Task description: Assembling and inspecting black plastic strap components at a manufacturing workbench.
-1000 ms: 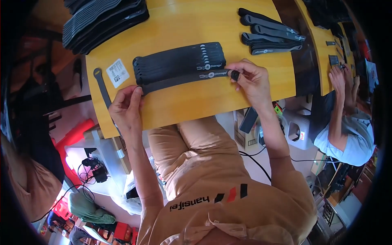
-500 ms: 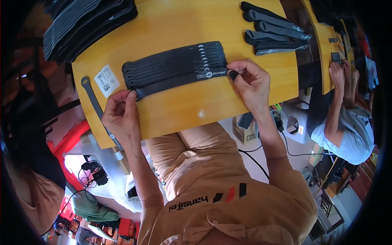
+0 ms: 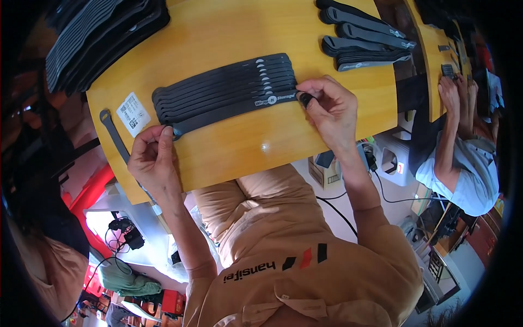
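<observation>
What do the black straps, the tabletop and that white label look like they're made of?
The black straps seem to be soft synthetic fabric, perhaps nylon: thin, matte and gently curving. The tabletop could be wood or laminate, glossy, judging by its yellow-brown colour and bright reflection. The white label is probably smooth paper, maybe plastic film: flat, thin and printed.

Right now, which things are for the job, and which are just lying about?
Probably for the job:
long, flat black strap, held by the left hand and right hand
row of overlapping, flat black straps
fanned bundles of dark, flat straps

Seemingly just lying about:
white, rectangular paper label
tangled black cables
boxy, beige cardboard carton
</observation>
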Demonstrator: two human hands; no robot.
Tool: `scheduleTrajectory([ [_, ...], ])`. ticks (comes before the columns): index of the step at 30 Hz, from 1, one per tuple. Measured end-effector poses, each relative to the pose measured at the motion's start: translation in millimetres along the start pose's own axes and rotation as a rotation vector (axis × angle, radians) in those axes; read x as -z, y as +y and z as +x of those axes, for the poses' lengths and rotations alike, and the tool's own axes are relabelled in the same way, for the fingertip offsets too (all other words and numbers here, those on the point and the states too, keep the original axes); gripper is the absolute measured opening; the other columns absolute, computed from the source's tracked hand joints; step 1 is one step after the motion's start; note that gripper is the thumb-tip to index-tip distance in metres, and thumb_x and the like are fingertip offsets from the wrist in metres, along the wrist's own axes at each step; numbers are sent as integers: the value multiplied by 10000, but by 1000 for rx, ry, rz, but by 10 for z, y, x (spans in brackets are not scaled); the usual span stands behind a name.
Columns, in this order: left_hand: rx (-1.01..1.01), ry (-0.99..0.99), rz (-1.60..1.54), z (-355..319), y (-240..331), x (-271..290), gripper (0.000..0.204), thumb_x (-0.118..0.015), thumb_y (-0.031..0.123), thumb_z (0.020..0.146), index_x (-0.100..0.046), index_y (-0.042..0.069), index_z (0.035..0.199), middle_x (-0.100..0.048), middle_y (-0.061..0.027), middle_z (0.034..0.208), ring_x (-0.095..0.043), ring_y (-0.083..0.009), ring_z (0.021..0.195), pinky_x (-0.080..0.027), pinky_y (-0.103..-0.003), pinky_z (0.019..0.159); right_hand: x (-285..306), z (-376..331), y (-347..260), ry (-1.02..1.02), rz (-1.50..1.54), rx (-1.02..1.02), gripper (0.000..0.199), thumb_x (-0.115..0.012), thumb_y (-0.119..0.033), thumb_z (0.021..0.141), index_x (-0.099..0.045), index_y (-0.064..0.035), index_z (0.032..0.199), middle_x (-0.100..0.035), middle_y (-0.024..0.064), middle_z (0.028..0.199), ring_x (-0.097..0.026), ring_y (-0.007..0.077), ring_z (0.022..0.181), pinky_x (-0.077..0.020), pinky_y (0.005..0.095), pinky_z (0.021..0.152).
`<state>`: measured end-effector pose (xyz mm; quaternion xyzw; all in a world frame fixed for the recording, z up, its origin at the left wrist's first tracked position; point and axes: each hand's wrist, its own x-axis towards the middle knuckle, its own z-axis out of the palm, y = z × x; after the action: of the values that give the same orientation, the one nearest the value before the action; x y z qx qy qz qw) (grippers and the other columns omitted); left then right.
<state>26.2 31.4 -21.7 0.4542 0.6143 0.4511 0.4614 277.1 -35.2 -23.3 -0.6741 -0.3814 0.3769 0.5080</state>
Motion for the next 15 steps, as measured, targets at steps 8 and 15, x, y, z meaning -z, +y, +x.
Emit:
scheduleTrajectory([
  [8, -15, 9, 2, 10, -9, -7, 55, -652, 22, 799, -611, 2, 830, -531, 27, 595, -381, -10, 458, -259, -156, 412, -11, 6, 34, 28, 12, -36, 237, -528, 151, 709, -636, 21, 876, -592, 39, 786, -568, 59, 677, -427, 162, 565],
  [15, 16, 26, 11, 6, 16, -23, 52, -654, 17, 795, -611, 4, 822, -532, 23, 585, -386, -9, 452, -254, -155, 408, -17, 17, 26, 36, 14, -10, 223, -545, 140, 701, -639, 22, 865, -598, 42, 771, -558, 56, 648, -413, 158, 537],
])
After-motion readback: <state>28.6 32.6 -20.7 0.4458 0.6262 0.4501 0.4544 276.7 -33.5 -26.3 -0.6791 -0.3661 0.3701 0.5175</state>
